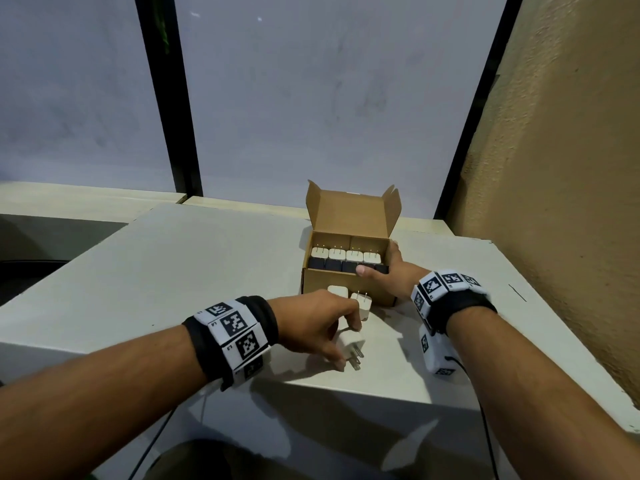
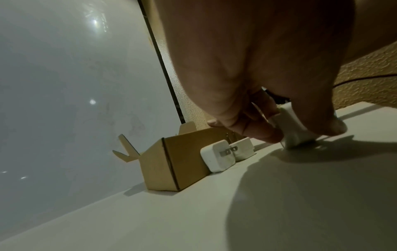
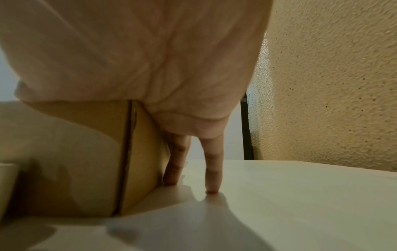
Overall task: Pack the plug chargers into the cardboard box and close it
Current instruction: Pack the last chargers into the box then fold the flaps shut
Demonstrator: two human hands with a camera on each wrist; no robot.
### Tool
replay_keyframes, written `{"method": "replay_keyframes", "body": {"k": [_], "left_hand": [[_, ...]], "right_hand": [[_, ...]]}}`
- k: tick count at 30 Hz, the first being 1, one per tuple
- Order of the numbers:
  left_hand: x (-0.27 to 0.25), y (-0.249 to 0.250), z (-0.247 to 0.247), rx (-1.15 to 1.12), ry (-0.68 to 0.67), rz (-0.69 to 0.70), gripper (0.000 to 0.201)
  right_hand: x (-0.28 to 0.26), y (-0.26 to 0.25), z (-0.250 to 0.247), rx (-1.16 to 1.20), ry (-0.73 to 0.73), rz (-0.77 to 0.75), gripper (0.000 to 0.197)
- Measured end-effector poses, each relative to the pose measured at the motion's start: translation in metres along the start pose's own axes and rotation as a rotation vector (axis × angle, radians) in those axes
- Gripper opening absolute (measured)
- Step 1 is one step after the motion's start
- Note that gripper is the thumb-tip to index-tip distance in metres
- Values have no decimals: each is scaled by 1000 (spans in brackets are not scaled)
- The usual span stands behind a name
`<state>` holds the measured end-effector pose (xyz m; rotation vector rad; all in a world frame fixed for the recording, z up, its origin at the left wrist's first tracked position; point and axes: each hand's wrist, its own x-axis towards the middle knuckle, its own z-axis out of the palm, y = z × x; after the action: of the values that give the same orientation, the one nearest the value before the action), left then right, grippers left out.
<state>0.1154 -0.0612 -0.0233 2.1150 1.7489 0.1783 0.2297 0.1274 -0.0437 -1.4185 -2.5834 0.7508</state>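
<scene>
Most of charger (image 1: 350, 342) beneath left hand (image 1: 311, 323)

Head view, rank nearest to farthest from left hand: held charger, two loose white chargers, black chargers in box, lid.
1. Held charger, in left hand grip.
2. Prongs-up charger and its left neighbour, before cardboard box: too close to call.
3. Black chargers, box's front row.
4. Lid, upright at back.

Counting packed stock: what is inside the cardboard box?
The cardboard box holds four white chargers, prongs up, behind a row of dark chargers. The right hand covers part of the dark row with its thumb, so its count is unclear; anything beneath is hidden.
</scene>
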Motion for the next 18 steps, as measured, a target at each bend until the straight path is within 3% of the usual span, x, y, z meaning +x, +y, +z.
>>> {"method": "replay_keyframes", "body": {"k": [3,12,18], "left_hand": [[-5,-1,-9,-75,83,14,50],[5,-30,-46,-289,606,-88,42],[30,-48,-55,-278,705,-238,55]], "right_hand": [[-3,-1,-1,23,13,-2,104],[-1,-1,1,7,15,5,108],[-2,-2,1,-36,12,18,109]]}}
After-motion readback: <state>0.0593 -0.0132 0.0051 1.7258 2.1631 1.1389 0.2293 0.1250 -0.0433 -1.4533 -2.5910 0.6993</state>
